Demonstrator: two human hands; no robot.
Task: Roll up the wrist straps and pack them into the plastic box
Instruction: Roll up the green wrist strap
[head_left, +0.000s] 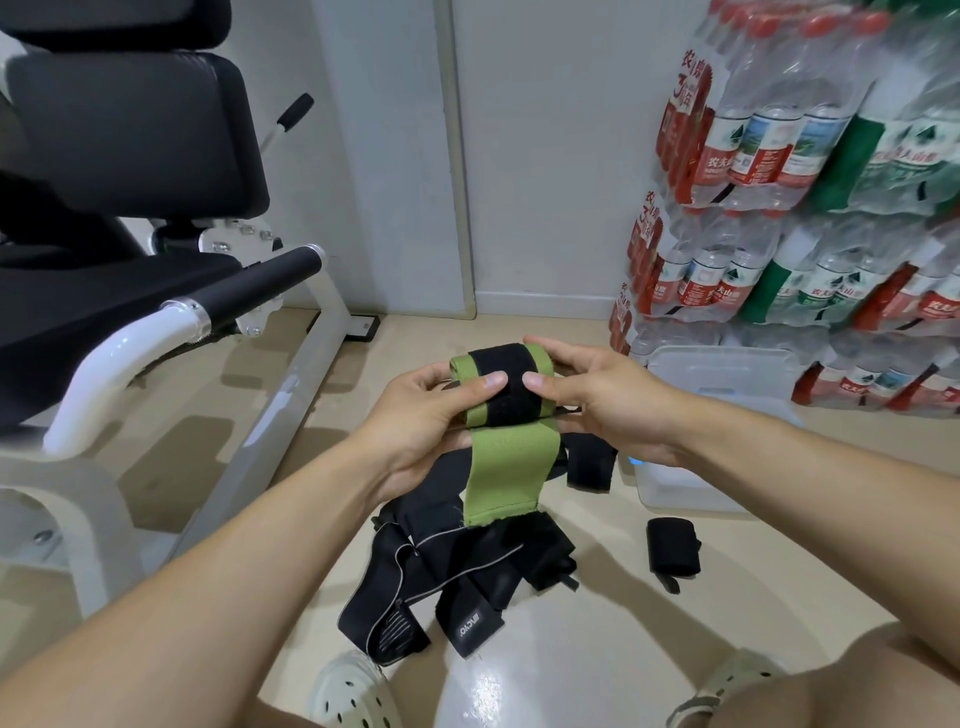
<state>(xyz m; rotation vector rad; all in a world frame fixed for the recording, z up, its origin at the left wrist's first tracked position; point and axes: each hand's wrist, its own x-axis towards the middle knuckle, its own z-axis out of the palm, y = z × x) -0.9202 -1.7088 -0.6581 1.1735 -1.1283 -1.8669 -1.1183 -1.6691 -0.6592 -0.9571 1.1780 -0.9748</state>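
My fingers (491, 382) pinch the green wrist strap (501, 410) from both ends: my left hand (431, 410) cups the roll from below with its thumb pressed on the black hook patch, and my right hand (597, 400) grips the other end, thumb on the same patch. The roll sits in the air in front of me, above the floor (571, 649), with a green tail hanging loose beneath it.

That tail is the risk, I think. If my thumbs ease off before it is wound in, the coil could spring open, and the hook patch may snag on the fabric crookedly.

Directly below lies the pile of black straps (457, 582), unrolled and tangled; the hanging end nearly touches it and might catch there. A rolled black strap (672, 553) rests on the floor to the right. The plastic box (727, 374) stands beyond my right hand, partly hidden, beside stacked water bottles (805, 156). A weight bench (130, 208) stands at left.
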